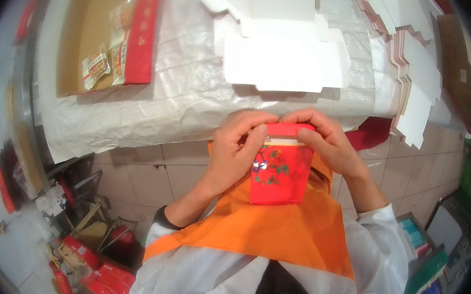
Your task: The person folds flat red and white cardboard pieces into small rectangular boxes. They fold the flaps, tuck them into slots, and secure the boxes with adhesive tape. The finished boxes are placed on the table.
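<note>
A small red carton [279,177] with a green floral print is held upright in front of my orange apron, just off the table's near edge. My left hand [238,147] grips its upper left side, thumb on the front and fingers curled over the top. On the upper right, my right hand [326,141] holds it the same way, with the thumb at the flap. The top flap [283,130] stands partly up, and a pale strip shows beneath it. What lies inside the carton is hidden.
Flat white carton blanks [286,61] lie on the sheet-covered table [182,108]. A stack of blanks [418,79] is at the right. At the left, a red-sided cardboard box [143,30] holds several snack packets [97,67]. Red boxes [106,282] sit on the floor, lower left.
</note>
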`<move>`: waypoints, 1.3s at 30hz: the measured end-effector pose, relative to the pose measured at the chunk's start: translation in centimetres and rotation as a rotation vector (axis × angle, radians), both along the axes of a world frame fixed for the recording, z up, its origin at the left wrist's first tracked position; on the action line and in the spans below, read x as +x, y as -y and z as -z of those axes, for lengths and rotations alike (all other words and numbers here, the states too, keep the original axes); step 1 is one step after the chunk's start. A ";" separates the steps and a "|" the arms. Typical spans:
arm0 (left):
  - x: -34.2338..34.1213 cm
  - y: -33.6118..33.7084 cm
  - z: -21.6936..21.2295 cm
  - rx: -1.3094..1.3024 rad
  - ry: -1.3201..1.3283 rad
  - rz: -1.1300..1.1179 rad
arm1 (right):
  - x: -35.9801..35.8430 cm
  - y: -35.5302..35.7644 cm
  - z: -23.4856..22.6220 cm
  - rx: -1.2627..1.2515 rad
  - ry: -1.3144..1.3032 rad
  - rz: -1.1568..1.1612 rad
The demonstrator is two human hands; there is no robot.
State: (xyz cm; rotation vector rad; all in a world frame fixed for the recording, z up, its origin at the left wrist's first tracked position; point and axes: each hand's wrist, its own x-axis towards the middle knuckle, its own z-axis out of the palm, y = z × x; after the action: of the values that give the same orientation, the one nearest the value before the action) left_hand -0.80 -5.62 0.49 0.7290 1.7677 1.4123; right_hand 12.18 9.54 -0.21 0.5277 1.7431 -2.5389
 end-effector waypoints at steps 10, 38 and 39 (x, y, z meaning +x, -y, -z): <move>0.0 1.1 0.1 0.141 -0.059 0.102 | 0.9 0.6 -0.7 0.038 -0.011 -0.030; 2.9 2.5 -1.0 0.021 -0.147 -0.070 | 2.5 2.9 -0.2 0.069 -0.196 0.067; 3.1 2.5 -0.8 0.072 -0.132 -0.086 | 2.7 3.2 0.1 0.001 -0.213 0.078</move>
State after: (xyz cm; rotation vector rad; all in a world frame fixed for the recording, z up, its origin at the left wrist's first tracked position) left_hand 2.27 -8.13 1.31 0.8084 1.8771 1.5221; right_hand 14.91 6.38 -0.27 0.3421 1.8222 -2.7380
